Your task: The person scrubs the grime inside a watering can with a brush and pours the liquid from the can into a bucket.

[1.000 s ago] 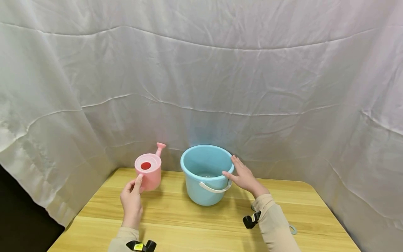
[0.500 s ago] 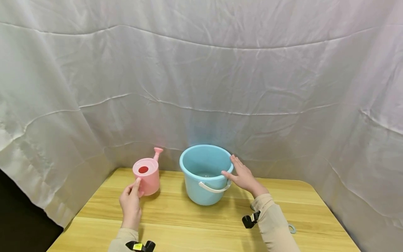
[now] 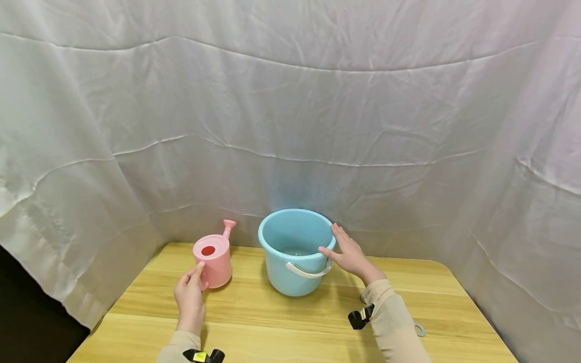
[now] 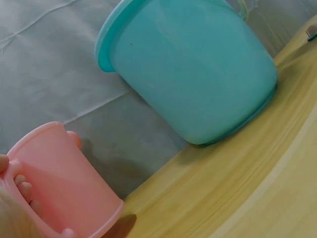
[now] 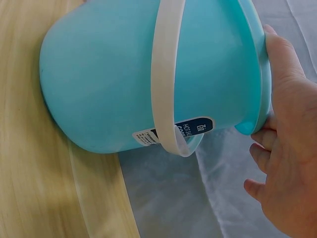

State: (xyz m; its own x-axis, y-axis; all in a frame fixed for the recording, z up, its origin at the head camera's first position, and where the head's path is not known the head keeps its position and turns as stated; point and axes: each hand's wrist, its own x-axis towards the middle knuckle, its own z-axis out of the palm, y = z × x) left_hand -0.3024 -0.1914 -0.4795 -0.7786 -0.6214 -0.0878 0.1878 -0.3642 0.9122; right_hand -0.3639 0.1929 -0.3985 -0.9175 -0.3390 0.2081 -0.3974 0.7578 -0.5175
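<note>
My left hand (image 3: 189,297) grips the handle of a pink watering can (image 3: 217,269) at the left of the table. In the left wrist view, fingers (image 4: 24,188) pass through the handle of the can (image 4: 69,178). The can stands nearly upright, its base at or just above the wood; I cannot tell if it touches. A light blue bucket (image 3: 290,275) with a white handle (image 3: 308,274) stands upright mid-table. My right hand (image 3: 354,258) rests on the bucket's right rim, its fingers fairly straight and the thumb on the rim. Small clear bits lie inside the bucket.
The wooden table (image 3: 254,322) ends at a grey curtain (image 3: 290,126) close behind the bucket. A small blue-grey ring (image 3: 420,329) lies beside the right forearm. A bristled brush end (image 4: 311,32) shows at the edge of the left wrist view.
My left hand has lowered the watering can toward the table, with a slight shift left then back. The right hand and the bucket stay nearly still.
</note>
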